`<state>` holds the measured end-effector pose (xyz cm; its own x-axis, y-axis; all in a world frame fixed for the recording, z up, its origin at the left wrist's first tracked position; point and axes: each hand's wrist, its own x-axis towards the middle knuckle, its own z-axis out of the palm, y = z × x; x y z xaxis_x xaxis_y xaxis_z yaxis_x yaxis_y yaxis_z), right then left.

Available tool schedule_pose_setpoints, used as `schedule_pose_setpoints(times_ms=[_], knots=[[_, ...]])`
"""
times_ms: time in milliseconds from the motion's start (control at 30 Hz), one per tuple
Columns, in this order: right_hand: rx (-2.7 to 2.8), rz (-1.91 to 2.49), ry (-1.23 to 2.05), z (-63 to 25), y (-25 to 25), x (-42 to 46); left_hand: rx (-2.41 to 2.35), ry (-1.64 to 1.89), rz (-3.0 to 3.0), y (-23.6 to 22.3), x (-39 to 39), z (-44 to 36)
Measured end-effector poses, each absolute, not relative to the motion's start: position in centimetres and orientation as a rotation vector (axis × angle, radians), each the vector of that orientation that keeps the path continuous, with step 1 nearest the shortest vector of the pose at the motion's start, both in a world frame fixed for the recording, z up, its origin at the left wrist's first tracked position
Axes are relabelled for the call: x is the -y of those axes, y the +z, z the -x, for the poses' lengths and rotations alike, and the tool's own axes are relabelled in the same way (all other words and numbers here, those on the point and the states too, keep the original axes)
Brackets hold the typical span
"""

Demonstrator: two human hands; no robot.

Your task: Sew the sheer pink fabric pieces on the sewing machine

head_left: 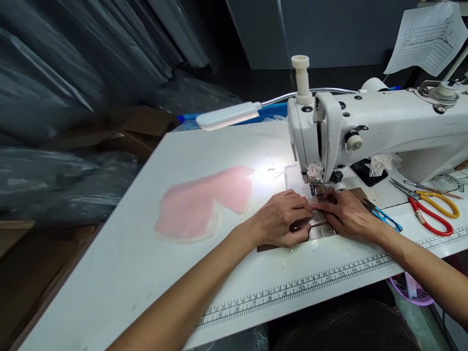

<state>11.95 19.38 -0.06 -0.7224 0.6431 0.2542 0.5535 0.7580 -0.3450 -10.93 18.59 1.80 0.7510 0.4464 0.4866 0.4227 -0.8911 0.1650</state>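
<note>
My left hand (pixel 280 219) and my right hand (pixel 347 214) lie close together on the metal plate just in front of the presser foot (pixel 317 187) of a white sewing machine (pixel 369 129). The fingertips of both hands meet and press down on a small pale piece under the needle; I cannot make out what it is. A bit of pale pink ruffled fabric (pixel 313 169) hangs beside the needle bar. To the left, apart from my hands, a stack of pink fabric pieces (pixel 204 200) rests on the white table (pixel 146 273).
Red and yellow scissors (pixel 429 207) and blue thread snips (pixel 383 217) lie right of my hands. A white lamp (pixel 228 115) on a flexible neck lights the needle area. A ruler strip (pixel 310 285) runs along the table's front edge. Dark plastic-wrapped rolls and cardboard boxes sit at left.
</note>
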Motion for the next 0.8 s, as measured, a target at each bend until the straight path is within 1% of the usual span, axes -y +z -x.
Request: schedule_pose_setpoints(times_ms=[233,400,600,800], knots=[[2.571,0.965,0.347,-11.57,-0.44,-19.58,-0.854,0.843,-2.904,1.26,-18.31,11.02],[2.564,0.941,0.316,-11.50,-0.36,-19.64,-0.926,0.761,-2.920,1.20,-18.23,11.18],[2.532,0.943,0.425,-11.80,-0.34,-19.42,-0.921,0.751,-2.963,1.11,-18.25,11.32],[2.531,0.938,0.426,-11.77,-0.30,-19.45,-0.957,0.748,-2.935,0.98,-18.42,11.45]])
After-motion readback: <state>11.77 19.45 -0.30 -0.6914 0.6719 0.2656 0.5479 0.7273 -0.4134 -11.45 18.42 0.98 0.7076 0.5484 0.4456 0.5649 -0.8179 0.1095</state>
